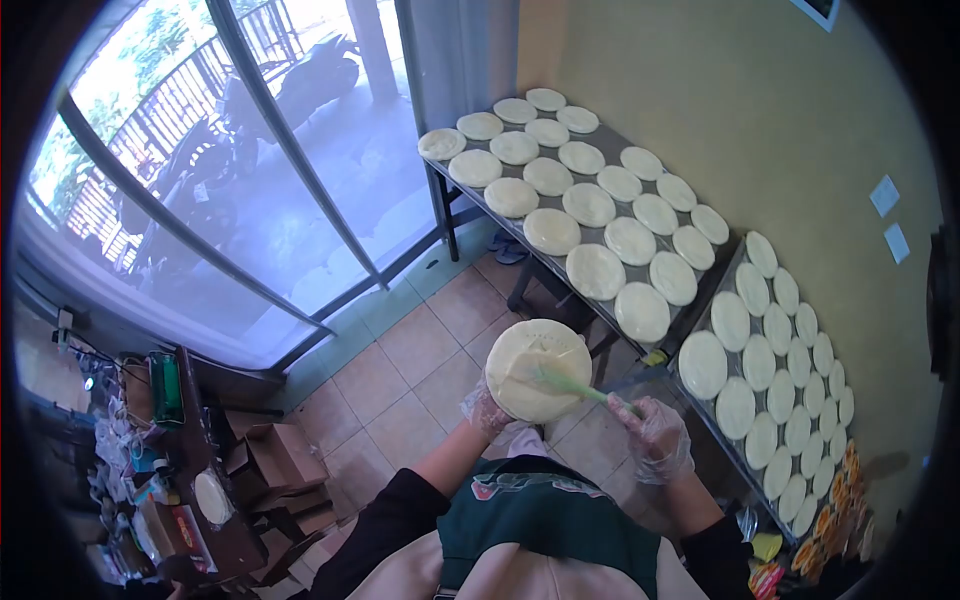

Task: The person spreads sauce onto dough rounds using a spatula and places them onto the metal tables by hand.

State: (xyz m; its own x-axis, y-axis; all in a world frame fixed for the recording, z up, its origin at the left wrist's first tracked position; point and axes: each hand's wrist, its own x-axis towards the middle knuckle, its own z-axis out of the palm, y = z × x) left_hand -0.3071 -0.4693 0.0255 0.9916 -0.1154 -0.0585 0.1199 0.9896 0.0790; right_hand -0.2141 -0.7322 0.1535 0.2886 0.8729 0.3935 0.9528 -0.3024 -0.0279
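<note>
left hand [487,412], in clear plastic glove, has hold of round bowl [519,348] at its near-left side; fingers partly hidden under it. bowl's held up in front of the green apron [540,512], above tiled floor [400,365], w/ pale paste in it. right hand [655,435], also gloved, is closed round the handle of a green spatula [580,388]; its blade is down in the bowl, tip hard to make out b/c of paste.

fwd & to the right: long table [612,145] w/ rows of pale discs [595,270], set close, some almost touching. 2nd table [735,362] at far right carries more of the same, approx. same spacing. on the left, dark table [240,548] w/ clutter, incl. a green container [167,388] & one pale disc [212,497] near its edge; open cardboard box [275,460] beside it. glass door [330,170] upper left, motorbikes [310,80] outside.
</note>
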